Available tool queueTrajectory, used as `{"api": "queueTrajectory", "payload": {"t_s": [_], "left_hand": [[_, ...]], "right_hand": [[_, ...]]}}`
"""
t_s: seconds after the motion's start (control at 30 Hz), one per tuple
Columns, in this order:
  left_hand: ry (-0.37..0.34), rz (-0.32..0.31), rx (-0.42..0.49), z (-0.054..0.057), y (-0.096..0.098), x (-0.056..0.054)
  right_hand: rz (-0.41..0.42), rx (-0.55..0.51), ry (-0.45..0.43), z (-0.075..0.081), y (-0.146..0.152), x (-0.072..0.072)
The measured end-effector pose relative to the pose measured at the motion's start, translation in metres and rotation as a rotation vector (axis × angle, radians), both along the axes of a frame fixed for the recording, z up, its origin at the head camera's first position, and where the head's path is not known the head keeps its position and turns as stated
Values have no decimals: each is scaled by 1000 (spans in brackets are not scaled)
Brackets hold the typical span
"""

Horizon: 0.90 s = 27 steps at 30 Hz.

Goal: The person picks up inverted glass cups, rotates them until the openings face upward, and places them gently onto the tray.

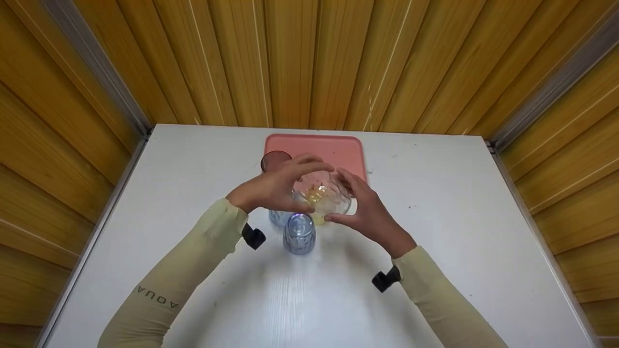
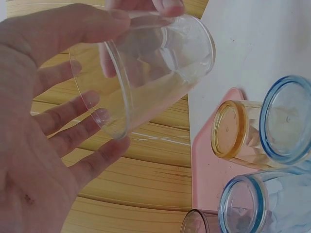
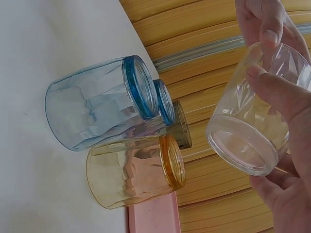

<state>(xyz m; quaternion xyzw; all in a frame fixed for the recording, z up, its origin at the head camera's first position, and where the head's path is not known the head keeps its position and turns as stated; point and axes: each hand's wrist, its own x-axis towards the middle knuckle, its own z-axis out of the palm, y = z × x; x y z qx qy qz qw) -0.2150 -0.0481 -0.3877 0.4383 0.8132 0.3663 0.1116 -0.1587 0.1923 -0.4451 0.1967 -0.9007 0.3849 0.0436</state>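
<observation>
Between both hands a clear glass tumbler [image 1: 333, 197] is held tilted above the table. My left hand [image 1: 275, 189] is at its open rim, thumb on the edge and fingers spread round the far side. The right hand [image 1: 365, 205] grips the tumbler nearer its thick base, as the right wrist view shows. Just below stand two upside-down blue glasses, the nearer blue glass [image 1: 300, 238] and another blue glass [image 2: 243, 204] partly behind it. An upside-down amber glass [image 3: 133, 170] stands beside them, mostly hidden by the hands in the head view.
A pink tray [image 1: 316, 143] lies toward the back of the white table [image 1: 213, 159]. A dark purplish glass [image 1: 275, 158] stands at the tray's left side, partly behind the left hand. Wood-patterned panels [image 1: 290, 63] rise behind the table and on both sides.
</observation>
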Motion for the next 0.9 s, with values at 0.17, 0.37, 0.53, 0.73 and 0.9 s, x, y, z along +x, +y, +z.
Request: {"api": "queueTrajectory", "payload": {"t_s": [0.17,0.37,0.53,0.73,0.9], "left_hand": [[27,27,-9,3,-3,-1],[26,48,-3,9,-7,-3],[54,75,-9,13,-10,-4],[51,104,1,15,-15,-5],[66,141,-10,16,-18,-7]], "right_hand": [[-37,40,-22,-1,-1,0],[-75,59,-46,-3,-2,0],[-83,48,-105,-5,-3,0],[-70,11,-99,-8,-2,0],[-39,-16,-59,-11,-3,0]]}}
